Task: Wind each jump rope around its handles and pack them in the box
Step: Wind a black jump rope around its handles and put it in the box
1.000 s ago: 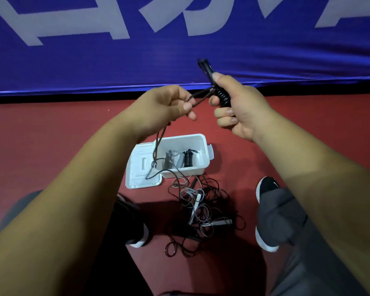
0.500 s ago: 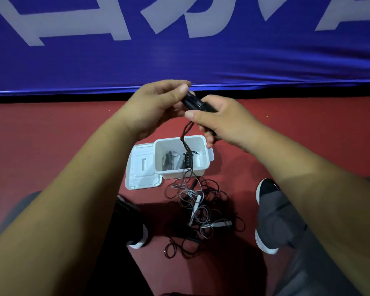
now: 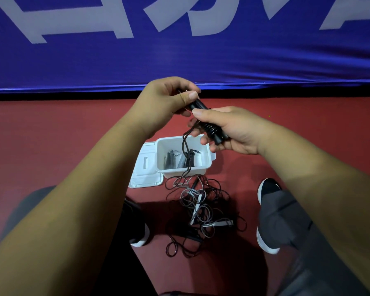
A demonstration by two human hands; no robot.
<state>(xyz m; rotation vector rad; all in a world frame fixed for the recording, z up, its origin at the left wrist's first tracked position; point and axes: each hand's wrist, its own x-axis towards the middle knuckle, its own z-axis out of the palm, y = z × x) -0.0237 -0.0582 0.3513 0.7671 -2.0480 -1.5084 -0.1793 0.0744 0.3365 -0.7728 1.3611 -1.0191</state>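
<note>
A white hinged lid [image 3: 144, 174] lies open at nine o'clock of the white rectangular plastic box [image 3: 198, 170] on the red floor [image 3: 51, 133]. At the box's twelve o'clock, the left hand [image 3: 167, 97] pinches the upper end of the paired black jump-rope handles [image 3: 198, 105]. The right hand [image 3: 235, 129] grips their cord-wound lower end. Loose black cord [image 3: 183, 144] hangs down to a tangle of black and grey ropes [image 3: 201, 206] at six o'clock.

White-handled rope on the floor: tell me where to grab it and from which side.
Probably best: grip the rightmost white handle, which lies flat, from above, fingers across its long sides. It is a stiff bar lying mostly clear, while the grey cord is looped through the black cord.
</note>
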